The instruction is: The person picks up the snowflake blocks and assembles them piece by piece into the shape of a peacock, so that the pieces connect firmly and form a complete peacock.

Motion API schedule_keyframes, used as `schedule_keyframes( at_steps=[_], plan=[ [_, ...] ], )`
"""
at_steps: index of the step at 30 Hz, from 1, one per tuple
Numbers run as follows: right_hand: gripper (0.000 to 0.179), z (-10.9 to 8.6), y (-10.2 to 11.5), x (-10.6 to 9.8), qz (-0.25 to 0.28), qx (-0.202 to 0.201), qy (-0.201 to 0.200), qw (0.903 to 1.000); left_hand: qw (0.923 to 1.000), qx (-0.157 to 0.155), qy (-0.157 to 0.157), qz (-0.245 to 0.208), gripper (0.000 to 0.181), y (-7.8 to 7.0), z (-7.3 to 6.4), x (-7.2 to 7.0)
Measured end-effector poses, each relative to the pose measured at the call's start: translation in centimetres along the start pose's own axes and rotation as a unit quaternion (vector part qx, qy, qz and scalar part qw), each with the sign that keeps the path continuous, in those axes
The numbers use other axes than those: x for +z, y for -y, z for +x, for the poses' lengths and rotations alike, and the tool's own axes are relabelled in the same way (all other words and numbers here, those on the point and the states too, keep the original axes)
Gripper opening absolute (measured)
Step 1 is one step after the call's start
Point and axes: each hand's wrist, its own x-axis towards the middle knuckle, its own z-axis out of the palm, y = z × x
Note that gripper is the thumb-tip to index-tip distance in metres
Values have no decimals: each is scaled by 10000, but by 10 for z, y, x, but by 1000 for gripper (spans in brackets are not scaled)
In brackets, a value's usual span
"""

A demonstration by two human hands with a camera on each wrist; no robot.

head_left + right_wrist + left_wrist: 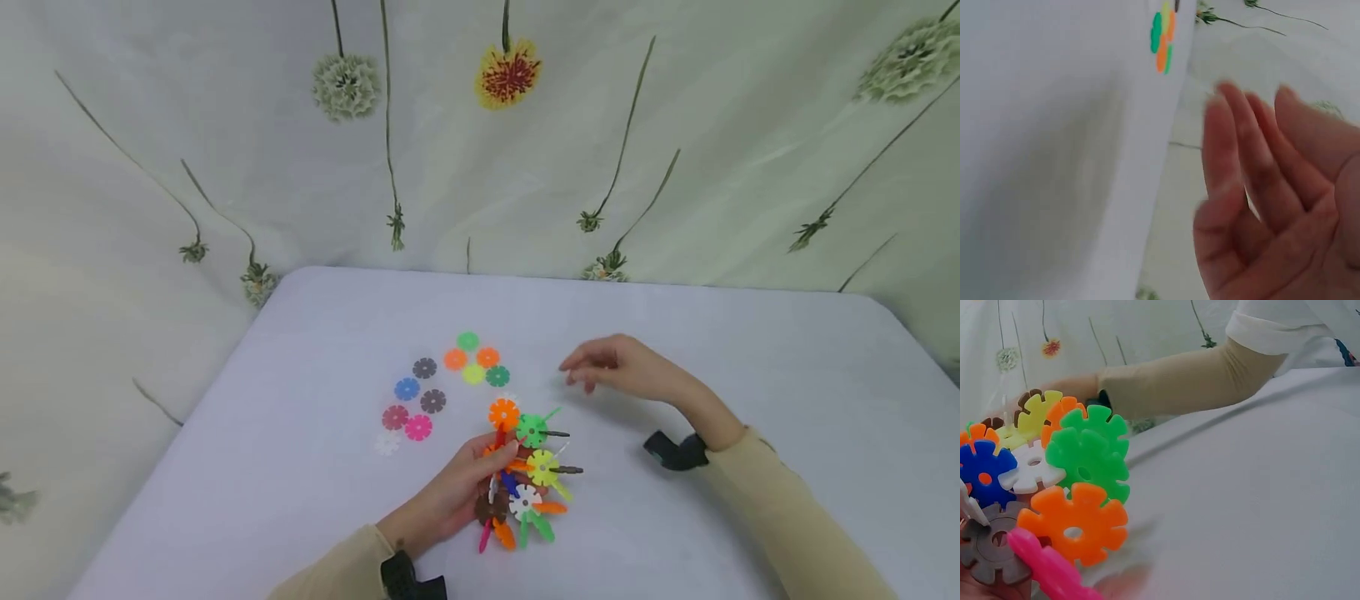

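Note:
My left hand (453, 492) grips a cluster of interlocked plastic snowflake discs near the front of the table. In the cluster are a white disc (526, 502), a yellow disc (542, 467), a brown disc (491, 507) and a green disc (532, 430). The left wrist view shows its orange disc (1074, 524), blue disc (986, 472) and pink disc (1054, 569) up close. Raised over the table, to the right of the cluster, my right hand (626, 367) holds nothing. Its fingers (1254, 156) are loosely bent, with the thumb apart from them.
Loose discs lie flat beyond the left hand: several in a group with a yellow disc (473, 374), others around a blue disc (407, 389) and a pink disc (418, 427). A pale disc (387, 442) lies nearest the left. A flowered cloth (465, 167) hangs behind the white table (787, 375).

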Motion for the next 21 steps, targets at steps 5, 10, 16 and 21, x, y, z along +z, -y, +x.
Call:
schedule_keyframes(
  at_steps=[5,10,16,21],
  plan=[
    [22,64,-11,23,-363,208,-394,9983,9999,-55,-53,134,50,-1,-2,-2],
    [19,96,-8,44,-1299,237,-10,9912,9998,75,201,58,43,1,-1,-1],
    [20,96,-5,47,-1626,287,26,9863,9994,52,311,110,46,-2,-3,-3],
    [23,89,-6,45,-1593,167,74,9871,9996,29,207,179,54,-2,-2,-1]
  ],
)
